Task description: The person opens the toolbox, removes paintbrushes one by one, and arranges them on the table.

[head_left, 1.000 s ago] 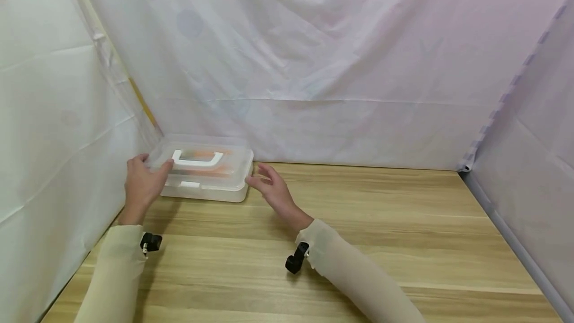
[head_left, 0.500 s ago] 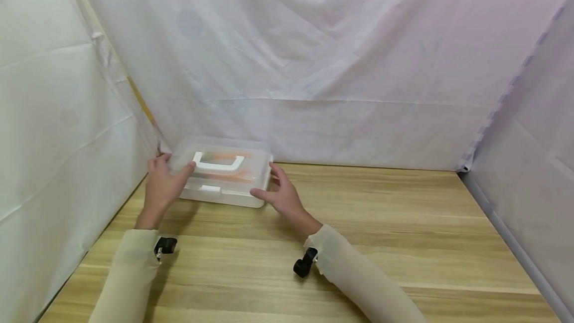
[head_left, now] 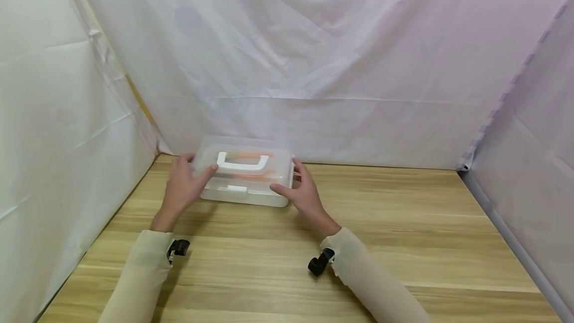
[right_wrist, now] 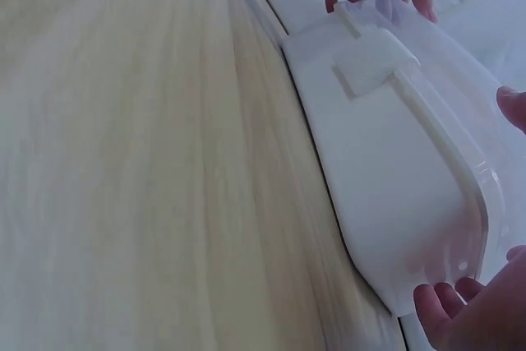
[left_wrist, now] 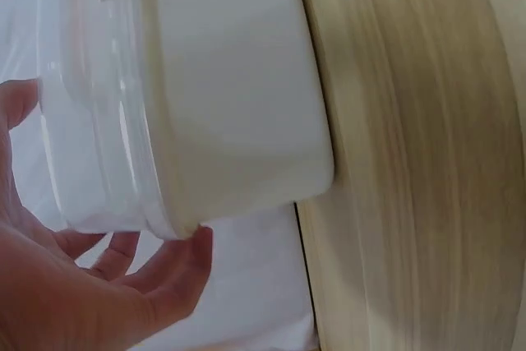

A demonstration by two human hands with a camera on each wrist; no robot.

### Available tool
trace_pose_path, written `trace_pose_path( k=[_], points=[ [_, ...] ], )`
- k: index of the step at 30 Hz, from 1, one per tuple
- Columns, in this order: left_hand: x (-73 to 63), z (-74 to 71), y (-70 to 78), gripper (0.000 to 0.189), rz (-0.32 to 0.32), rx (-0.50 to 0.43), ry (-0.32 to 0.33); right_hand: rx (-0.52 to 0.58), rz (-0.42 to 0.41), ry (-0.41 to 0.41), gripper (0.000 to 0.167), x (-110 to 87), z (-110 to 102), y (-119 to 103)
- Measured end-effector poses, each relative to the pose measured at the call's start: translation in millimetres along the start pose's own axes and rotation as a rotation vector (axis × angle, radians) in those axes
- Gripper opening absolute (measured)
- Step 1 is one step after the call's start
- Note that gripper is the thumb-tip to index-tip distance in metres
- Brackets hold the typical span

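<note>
A plastic storage box (head_left: pixel 255 197) with a see-through lid stands near the back of the table, its lid closed. On top is a white carry handle (head_left: pixel 244 166), and orange shapes show through the lid. My left hand (head_left: pixel 183 188) holds its left end, thumb over the lid by the handle and fingertips against the end wall in the left wrist view. At the right end my right hand (head_left: pixel 309 194) grips it, thumb at the front corner and fingers along the side. In the right wrist view, a white latch (right_wrist: pixel 374 62) sits on the box's front.
The wood-grain table (head_left: pixel 403 233) stretches to the right and front of the box. White cloth (head_left: pixel 358 64) hangs close behind it, with more cloth (head_left: pixel 54 113) along the left side. A grey strip (head_left: pixel 506 243) runs along the right edge.
The box has moved to the right along the back of the table, with both hands moving along with it. My right fingers, at first just beside the box, have closed on its right end.
</note>
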State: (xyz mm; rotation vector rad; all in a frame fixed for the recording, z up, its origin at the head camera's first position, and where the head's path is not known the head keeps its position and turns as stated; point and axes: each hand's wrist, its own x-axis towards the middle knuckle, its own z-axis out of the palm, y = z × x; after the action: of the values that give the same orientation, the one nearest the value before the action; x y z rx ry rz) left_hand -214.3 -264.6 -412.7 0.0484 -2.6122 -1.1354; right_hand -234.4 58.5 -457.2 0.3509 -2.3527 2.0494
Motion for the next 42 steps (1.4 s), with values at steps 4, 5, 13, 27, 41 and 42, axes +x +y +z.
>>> trace_pose_path(
  k=[4, 5, 13, 27, 41, 42],
  points=[
    [-1.1, 8.6, 1.7, 0.091, 0.039, -0.079, -0.05, -0.039, 0.012, 0.04, 0.099, 0.7, -18.5, 3.4],
    [-1.3, 10.7, 2.5, 0.091, 0.045, -0.099, -0.068, -0.045, 0.013, 0.046, 0.098, 0.7, -23.5, 3.8],
    [1.4, 27.3, 6.1, 0.093, 0.067, -0.143, -0.179, -0.07, 0.01, 0.026, 0.091, -0.3, -63.2, 10.6],
    [4.3, 55.4, 23.4, 0.101, 0.144, -0.214, -0.262, -0.133, 0.032, -0.005, 0.089, -8.8, -114.2, 18.3],
    [1.4, 79.3, 42.9, 0.102, 0.177, -0.289, -0.338, -0.152, 0.054, -0.006, 0.09, -23.6, -154.6, 18.8],
    [1.2, 81.3, 43.9, 0.103, 0.185, -0.286, -0.34, -0.155, 0.06, -0.001, 0.09, -24.2, -157.7, 20.2]
  ],
)
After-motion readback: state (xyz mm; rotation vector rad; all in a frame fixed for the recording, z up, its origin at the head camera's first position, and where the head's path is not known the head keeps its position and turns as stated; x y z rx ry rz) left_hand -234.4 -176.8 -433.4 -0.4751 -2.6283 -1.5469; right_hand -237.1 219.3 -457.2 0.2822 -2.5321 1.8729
